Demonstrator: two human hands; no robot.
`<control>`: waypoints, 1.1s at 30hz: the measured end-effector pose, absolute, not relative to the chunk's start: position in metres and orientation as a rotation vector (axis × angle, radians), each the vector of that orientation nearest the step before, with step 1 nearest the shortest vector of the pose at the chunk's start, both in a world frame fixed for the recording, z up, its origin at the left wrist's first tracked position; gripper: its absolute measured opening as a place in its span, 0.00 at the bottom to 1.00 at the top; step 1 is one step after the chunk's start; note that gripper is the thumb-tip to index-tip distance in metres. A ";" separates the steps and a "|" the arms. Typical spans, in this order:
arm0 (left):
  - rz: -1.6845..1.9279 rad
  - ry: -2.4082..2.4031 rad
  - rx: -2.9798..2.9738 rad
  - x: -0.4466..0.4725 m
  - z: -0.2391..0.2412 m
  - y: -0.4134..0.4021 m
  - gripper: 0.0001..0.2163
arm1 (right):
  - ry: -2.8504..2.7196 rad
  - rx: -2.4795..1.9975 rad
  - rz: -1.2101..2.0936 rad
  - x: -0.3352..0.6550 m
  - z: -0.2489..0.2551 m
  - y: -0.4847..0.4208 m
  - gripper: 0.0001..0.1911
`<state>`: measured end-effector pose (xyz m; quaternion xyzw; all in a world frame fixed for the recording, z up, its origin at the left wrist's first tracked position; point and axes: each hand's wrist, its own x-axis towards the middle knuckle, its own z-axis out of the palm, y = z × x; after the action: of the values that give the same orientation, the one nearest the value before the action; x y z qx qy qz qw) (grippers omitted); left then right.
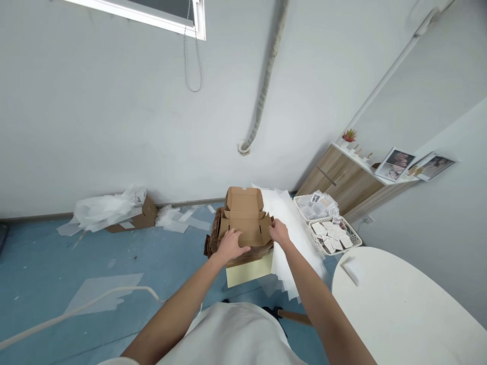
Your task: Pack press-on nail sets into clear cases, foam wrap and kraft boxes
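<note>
In front of me a flat, unfolded brown cardboard box (243,219) lies on top of a stack of similar flattened boxes (216,225), with its lid part pointing toward the wall. My left hand (229,247) rests on the near left edge of the top box, thumb and fingers apart. At the right side flap, my right hand (279,232) has its fingers closed on the cardboard. Its fingertips are partly hidden. A pale yellow sheet or panel (249,271) shows below the stack.
White paper sheets (291,238) lie right of the stack. Beyond stand two white baskets (356,238) with packets and cards. A round white table (411,304) is at the right. An open carton (146,215) with crumpled wrapping sits left by the wall; a pale hose (68,315) crosses the floor.
</note>
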<state>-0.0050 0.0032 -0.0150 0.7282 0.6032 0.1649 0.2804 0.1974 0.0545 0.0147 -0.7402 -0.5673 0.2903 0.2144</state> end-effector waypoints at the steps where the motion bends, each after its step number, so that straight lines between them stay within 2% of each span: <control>1: 0.446 1.627 1.948 -0.005 -0.014 0.003 0.35 | -1.479 -1.994 0.894 0.200 0.016 0.056 0.02; 3: 0.436 1.629 1.952 -0.005 -0.013 0.004 0.39 | -1.379 -1.924 0.994 0.203 0.018 0.058 0.01; 6: 0.409 1.590 1.983 -0.004 -0.009 0.007 0.41 | -1.256 -1.848 1.095 0.204 0.023 0.058 0.06; 10: 0.448 1.570 2.032 -0.003 -0.001 0.011 0.36 | -1.099 -1.747 1.221 0.209 0.032 0.055 0.09; 14: 0.417 1.536 2.080 -0.002 0.002 0.015 0.31 | -0.901 -1.564 1.504 0.216 0.039 0.052 0.10; 17: 0.393 1.515 2.114 -0.002 0.001 0.017 0.26 | -0.917 -1.545 1.544 0.218 0.042 0.049 0.11; 20: 0.331 1.470 2.185 -0.002 -0.002 0.016 0.19 | -1.058 -1.652 1.336 0.216 0.043 0.040 0.13; 23: 0.236 1.482 2.228 0.000 -0.006 0.014 0.17 | -1.517 -1.710 0.718 0.211 0.043 0.023 0.14; 24: 0.226 1.495 2.236 0.000 -0.007 0.014 0.17 | -1.704 -1.680 0.498 0.208 0.042 0.016 0.12; 26: 0.241 1.508 2.245 0.001 -0.008 0.013 0.16 | -2.050 -1.606 0.257 0.203 0.040 0.003 0.08; 29: 0.295 1.509 2.229 0.000 -0.007 0.013 0.16 | -2.324 -1.694 0.136 0.198 0.032 -0.010 0.14; 33: 0.376 1.530 2.211 -0.005 0.001 0.014 0.15 | -2.424 -1.882 0.225 0.204 0.020 -0.015 0.22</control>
<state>-0.0053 0.0136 0.0009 0.7960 0.5506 0.1355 0.2117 0.2036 -0.0155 0.0196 -0.6112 -0.7874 0.0730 0.0323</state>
